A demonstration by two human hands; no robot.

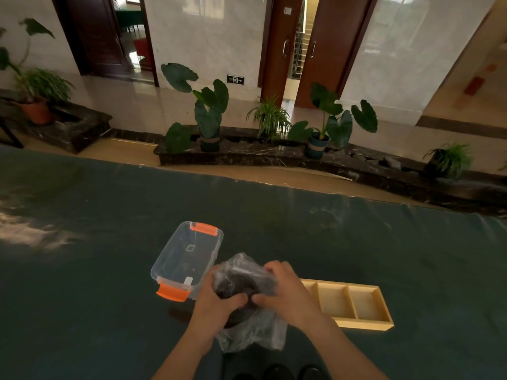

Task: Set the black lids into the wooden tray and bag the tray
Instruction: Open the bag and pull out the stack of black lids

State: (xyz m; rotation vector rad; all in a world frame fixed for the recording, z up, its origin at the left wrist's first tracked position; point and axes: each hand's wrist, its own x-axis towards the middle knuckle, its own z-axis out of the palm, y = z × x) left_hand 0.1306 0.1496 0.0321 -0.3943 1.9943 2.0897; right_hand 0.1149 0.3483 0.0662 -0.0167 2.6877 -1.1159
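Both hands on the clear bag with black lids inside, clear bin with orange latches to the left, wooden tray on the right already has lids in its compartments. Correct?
Not quite. In the head view the wooden tray has nothing in its visible compartments. The rest holds: left hand and right hand grip the clear bag of black lids, clear bin to the left.

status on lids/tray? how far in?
Done: nothing. The wooden tray shows empty compartments. In hand: both hands, left hand and right hand, grip a clear plastic bag holding dark lids. Left: set lids in tray, bag tray.
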